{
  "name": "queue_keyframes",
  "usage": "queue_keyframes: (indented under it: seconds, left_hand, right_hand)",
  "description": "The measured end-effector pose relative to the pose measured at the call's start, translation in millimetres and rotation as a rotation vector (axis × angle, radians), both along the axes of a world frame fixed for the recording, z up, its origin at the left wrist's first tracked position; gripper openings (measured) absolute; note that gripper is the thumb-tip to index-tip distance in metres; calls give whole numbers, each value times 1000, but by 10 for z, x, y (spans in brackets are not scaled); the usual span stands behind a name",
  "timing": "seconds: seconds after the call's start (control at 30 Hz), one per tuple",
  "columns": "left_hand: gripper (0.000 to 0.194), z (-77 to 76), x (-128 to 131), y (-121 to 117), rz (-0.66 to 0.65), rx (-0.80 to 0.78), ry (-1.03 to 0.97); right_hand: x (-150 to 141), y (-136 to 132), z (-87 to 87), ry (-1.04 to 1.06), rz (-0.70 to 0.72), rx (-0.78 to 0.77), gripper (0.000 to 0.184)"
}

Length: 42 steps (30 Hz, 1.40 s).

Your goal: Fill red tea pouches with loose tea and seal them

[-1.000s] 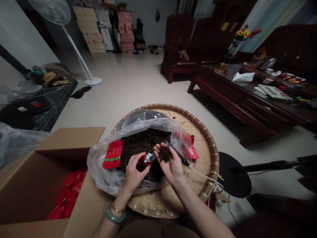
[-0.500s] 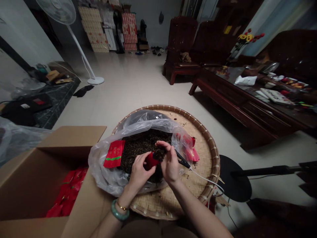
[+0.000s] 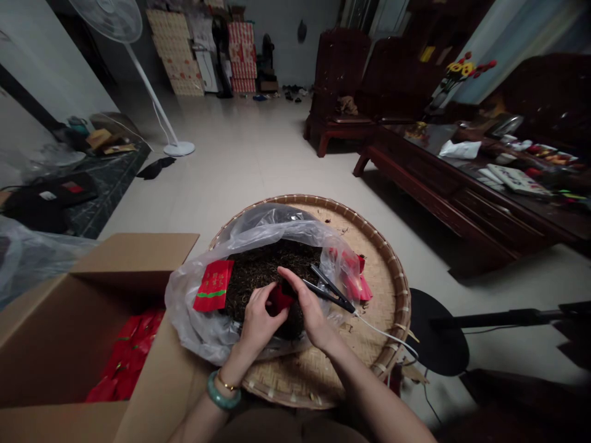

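Gripping a small red packet [image 3: 279, 299] between thumb and fingers, the left hand [image 3: 258, 317] is keeping it right over the pile of dark dried leaves [image 3: 252, 261], around the middle of the open plastic bag [image 3: 187, 317]. The right hand [image 3: 311, 307] is leaning in edge-on from the other side, its fingers stretched out and close together, making a kinda cupped wall at the packet's mouth. The palm is facing away from me, so I can't tell if any leaves are sitting in it. The bag is lying on a round woven tray [image 3: 318, 381], and a flat red pouch with a green stripe [image 3: 213, 286] is resting at the left of the leaves. Just beyond the right hand, a black clamp-style tool [image 3: 340, 299] is lying with its two arms spread in a narrow V, a white cord [image 3: 385, 334] running off its hinge end toward the tray rim. More red wrappers [image 3: 362, 286] are sitting just beside the bag on the right, partly behind the plastic. Over on the left, an open cardboard box [image 3: 138, 252] is holding a bunch of red packs [image 3: 129, 357]. The left wrist is wearing a green bangle [image 3: 222, 394] and a thin gold bracelet [image 3: 227, 384], btw.
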<state>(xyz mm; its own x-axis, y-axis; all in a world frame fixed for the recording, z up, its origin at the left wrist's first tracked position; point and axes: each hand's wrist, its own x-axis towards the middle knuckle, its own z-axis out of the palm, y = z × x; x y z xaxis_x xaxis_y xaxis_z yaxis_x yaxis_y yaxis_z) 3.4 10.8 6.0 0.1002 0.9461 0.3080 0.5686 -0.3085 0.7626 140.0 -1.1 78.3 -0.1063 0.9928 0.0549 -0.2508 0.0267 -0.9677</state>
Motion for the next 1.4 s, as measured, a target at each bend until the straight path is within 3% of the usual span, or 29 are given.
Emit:
queue_keyframes:
  seconds: [0.13, 0.27, 0.47, 0.57, 0.73, 0.83, 1.03, 1.4]
  left_hand:
    - [56, 8, 1, -11, -55, 81, 24]
    - [55, 40, -4, -25, -145, 101, 43]
    - [60, 28, -4, -57, -165, -15, -49]
    - [65, 17, -9, -71, -129, -24, -101]
    - [66, 15, -32, -76, -112, -31, -103]
    - [65, 6, -38, -78, -109, -33, -99]
    - [62, -53, -52, -82, -93, 41, -23]
    - [62, 8, -92, -97, -87, 52, 5]
  right_hand:
    - [23, 13, 2, 73, 89, -37, 48]
    - [30, 80, -51, 248, -16, -32, 51]
    - [81, 141, -100, 332, -154, -123, 31]
    - [109, 117, -89, 236, -146, -105, 26]
    - [126, 34, -42, -287, -50, 91, 27]
    - [117, 4, -73, -478, -4, 207, 37]
    - [63, 43, -151, -580, 3, 221, 47]
    - [23, 80, -153, -570, -6, 260, 26]
